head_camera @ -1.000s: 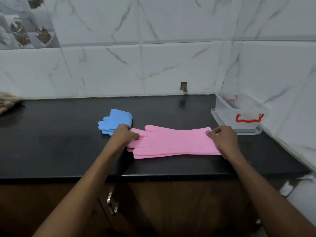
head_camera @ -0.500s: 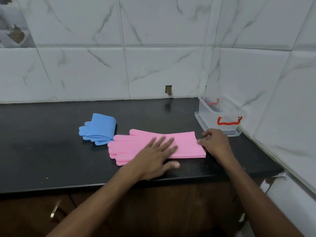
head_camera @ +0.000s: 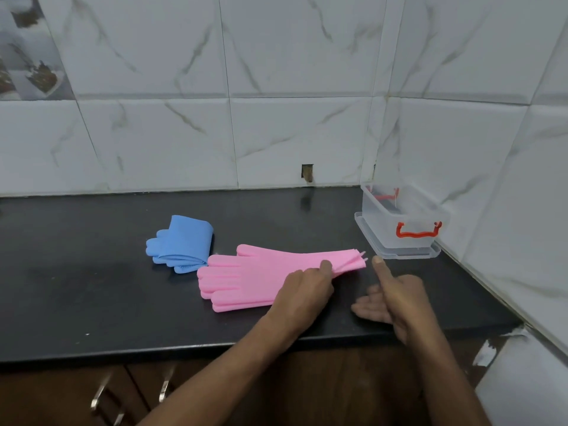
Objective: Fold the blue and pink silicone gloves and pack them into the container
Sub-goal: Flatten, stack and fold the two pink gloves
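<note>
The pink gloves (head_camera: 252,272) lie stacked flat on the black counter (head_camera: 92,287), fingers pointing left. My left hand (head_camera: 304,287) grips them near the cuff end and lifts that end slightly. My right hand (head_camera: 390,293) hovers just right of the cuffs, fingers apart, thumb up, holding nothing. The blue gloves (head_camera: 184,244) sit folded to the left of the pink ones. A clear plastic container (head_camera: 399,222) with red handles stands open on its lid in the right corner.
White marble tiles form the back wall and right wall, meeting at the corner behind the container. Brown cabinet doors with metal handles (head_camera: 164,387) run under the counter's front edge.
My left hand slid from the glove fingers to the cuff end and took hold of it. My right hand let go of the cuffs and drew back, open.
</note>
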`<state>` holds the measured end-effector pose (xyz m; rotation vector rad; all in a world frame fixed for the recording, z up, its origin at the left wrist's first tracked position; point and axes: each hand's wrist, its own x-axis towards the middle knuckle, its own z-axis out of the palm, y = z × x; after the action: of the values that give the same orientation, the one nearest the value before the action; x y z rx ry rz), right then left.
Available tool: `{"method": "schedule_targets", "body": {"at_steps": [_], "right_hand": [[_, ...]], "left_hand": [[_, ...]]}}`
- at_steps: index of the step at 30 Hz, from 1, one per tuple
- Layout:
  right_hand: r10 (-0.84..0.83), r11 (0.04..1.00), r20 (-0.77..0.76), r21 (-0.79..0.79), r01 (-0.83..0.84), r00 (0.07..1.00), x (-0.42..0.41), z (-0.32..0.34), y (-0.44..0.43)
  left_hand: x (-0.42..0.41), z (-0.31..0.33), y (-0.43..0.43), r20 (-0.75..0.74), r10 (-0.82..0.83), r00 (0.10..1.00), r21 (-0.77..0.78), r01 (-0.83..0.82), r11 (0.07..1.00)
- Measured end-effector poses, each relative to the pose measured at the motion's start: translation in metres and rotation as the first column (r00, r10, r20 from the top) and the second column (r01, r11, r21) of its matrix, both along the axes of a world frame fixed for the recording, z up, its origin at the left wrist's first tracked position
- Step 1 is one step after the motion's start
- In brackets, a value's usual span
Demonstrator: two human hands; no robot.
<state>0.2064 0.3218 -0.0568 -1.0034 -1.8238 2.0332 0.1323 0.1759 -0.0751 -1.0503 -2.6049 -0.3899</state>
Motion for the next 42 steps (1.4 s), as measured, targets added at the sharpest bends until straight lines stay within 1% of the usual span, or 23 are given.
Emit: {"method": "schedule_targets", "body": {"at_steps": [2,4,6,9,12,14,15,16,17,18,19,20,21,23,24,25,27,30,33,35,37,39,42], "right_hand": [[-0.031,0.985,-0.130,-0.170,0.008,0.991,-0.008,-0.003,-0.013],[-0.082,0.985,-0.195,-0.164,0.050,0.977,-0.020,-0.003,-0.024],[-0.110,0.994,-0.177,-0.021,0.108,0.978,-0.029,-0.005,-0.033],[-0.163,0.967,-0.151,0.171,0.188,0.975,-0.033,-0.012,-0.042],[-0.241,0.897,-0.131,0.348,0.272,0.962,-0.034,-0.019,-0.053],[-0.267,0.854,-0.162,0.417,0.311,0.950,-0.035,-0.015,-0.061],[-0.261,0.842,-0.194,0.434,0.321,0.946,-0.035,-0.012,-0.065],[-0.242,0.822,-0.233,0.466,0.326,0.942,-0.035,-0.008,-0.070],[-0.205,0.790,-0.273,0.521,0.324,0.940,-0.033,-0.004,-0.077],[-0.149,0.739,-0.306,0.598,0.311,0.940,-0.033,-0.002,-0.084],[-0.075,0.658,-0.320,0.696,0.288,0.944,-0.033,0.000,-0.092],[0.005,0.546,-0.291,0.802,0.241,0.957,-0.033,0.000,-0.099],[0.083,0.417,-0.222,0.893,0.169,0.972,-0.033,0.000,-0.108],[0.209,0.174,-0.059,0.984,0.022,0.976,-0.028,0.000,-0.126],[0.257,0.076,0.006,0.997,-0.026,0.966,-0.026,-0.002,-0.133],[0.291,-0.001,0.072,0.997,-0.075,0.954,-0.023,-0.002,-0.138],[0.307,-0.070,0.137,0.990,-0.121,0.942,-0.021,-0.002,-0.139],[0.337,0.041,0.231,0.965,-0.260,0.913,-0.024,-0.009,-0.132],[0.319,0.116,0.278,0.937,-0.329,0.906,-0.025,-0.014,-0.123],[0.358,0.163,0.295,0.915,-0.370,0.886,-0.021,-0.013,-0.120],[0.401,0.257,0.210,0.908,-0.330,0.891,-0.016,-0.014,-0.114],[0.336,0.383,0.094,0.896,-0.227,0.937,-0.013,-0.014,-0.104],[0.158,0.411,0.107,0.897,-0.164,0.982,-0.015,-0.009,-0.089]], "left_hand": [[0.002,-0.005,0.000,-0.011,-0.016,1.000,0.036,0.017,0.999],[0.009,-0.008,-0.003,-0.064,-0.140,0.988,-0.010,0.140,0.990],[0.010,-0.007,-0.011,-0.066,-0.217,0.974,-0.007,0.217,0.976],[-0.006,0.000,-0.029,0.070,-0.165,0.984,0.012,0.164,0.986],[-0.010,0.000,-0.038,0.247,-0.117,0.962,-0.215,0.172,0.961],[-0.008,-0.002,-0.038,0.301,-0.115,0.947,-0.283,0.204,0.937],[-0.009,0.002,-0.039,0.369,-0.120,0.921,-0.246,0.222,0.943],[-0.012,0.007,-0.041,0.472,-0.138,0.871,-0.141,0.229,0.963],[-0.017,0.014,-0.044,0.606,-0.173,0.776,0.055,0.176,0.983],[-0.024,0.022,-0.048,0.730,-0.237,0.641,0.276,0.041,0.960],[-0.032,0.032,-0.052,0.793,-0.326,0.514,0.451,-0.135,0.882],[-0.042,0.040,-0.056,0.808,-0.397,0.435,0.544,-0.293,0.786],[-0.053,0.047,-0.061,0.808,-0.436,0.397,0.580,-0.402,0.709],[-0.070,0.055,-0.066,0.823,-0.412,0.392,0.567,-0.514,0.644],[-0.075,0.057,-0.066,0.849,-0.328,0.413,0.518,-0.535,0.668],[-0.077,0.056,-0.065,0.866,-0.206,0.455,0.451,-0.534,0.715],[-0.082,0.048,-0.058,0.833,0.018,0.553,0.335,-0.529,0.780],[-0.085,0.038,-0.048,0.738,0.182,0.650,0.268,-0.530,0.805],[-0.087,0.039,-0.040,0.644,0.155,0.749,0.343,-0.463,0.817],[-0.088,0.041,-0.038,0.612,0.127,0.781,0.366,-0.422,0.830],[-0.089,0.041,-0.038,0.589,0.160,0.792,0.308,-0.404,0.861],[-0.089,0.038,-0.039,0.541,0.193,0.818,0.245,-0.373,0.895],[-0.087,0.032,-0.042,0.475,0.178,0.862,0.219,-0.311,0.925]]}}
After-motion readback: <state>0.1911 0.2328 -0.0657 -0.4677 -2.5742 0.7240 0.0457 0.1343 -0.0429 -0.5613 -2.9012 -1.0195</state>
